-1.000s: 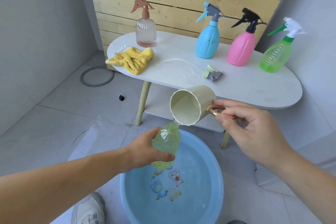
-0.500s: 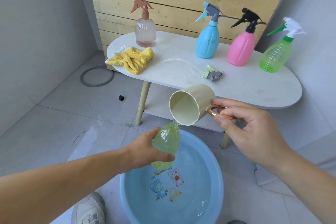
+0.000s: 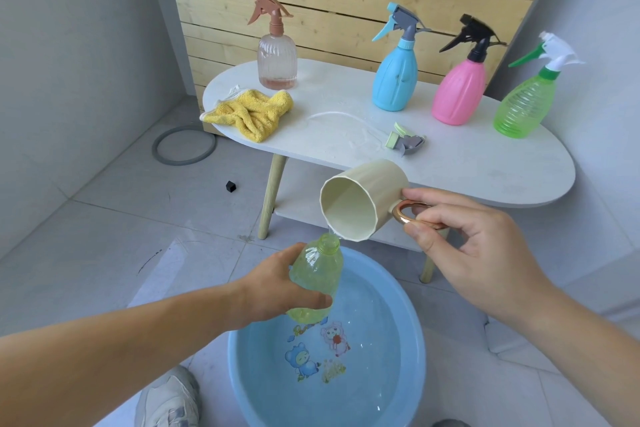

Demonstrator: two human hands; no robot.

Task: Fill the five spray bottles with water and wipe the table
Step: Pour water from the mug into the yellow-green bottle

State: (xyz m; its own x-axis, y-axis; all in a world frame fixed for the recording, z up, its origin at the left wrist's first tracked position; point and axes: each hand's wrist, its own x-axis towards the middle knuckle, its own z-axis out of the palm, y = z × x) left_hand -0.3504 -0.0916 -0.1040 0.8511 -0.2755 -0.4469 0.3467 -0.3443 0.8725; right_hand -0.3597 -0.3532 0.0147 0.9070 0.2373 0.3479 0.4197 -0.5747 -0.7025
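Head view over a blue basin (image 3: pixel 388 374) of water: the left hand (image 3: pixel 277 291) grips an uncapped yellow-green bottle (image 3: pixel 313 282) round its body, below the shoulder. Its fingers (image 3: pixel 304 301) are curled about the wall, and the bottle is tilted above the water. The right hand (image 3: pixel 474 246) pinches the copper-coloured handle of a cream cup (image 3: pixel 363 199) between thumb and curled fingers (image 3: pixel 433 194). The cup's rim is tipped just above the bottle's narrow neck, where a thin trickle falls.

The bottle looks like thin, translucent plastic. It is probably light, gaining weight as it fills, with a wall soft enough to dent under a hard squeeze and slippery when wet. A firm wrap round the widest part of the body seems the safest hold, as it leaves the small mouth clear.

On the white surface (image 3: pixel 485 170) behind, the bottle's spray head (image 3: pixel 405 140) lies loose beside a wet patch. A clear bottle (image 3: pixel 277 59), blue bottle (image 3: pixel 394 80), pink bottle (image 3: pixel 457 94) and green bottle (image 3: pixel 523 104) stand capped in a row. A yellow cloth (image 3: pixel 249 111) lies bunched at the near left edge.
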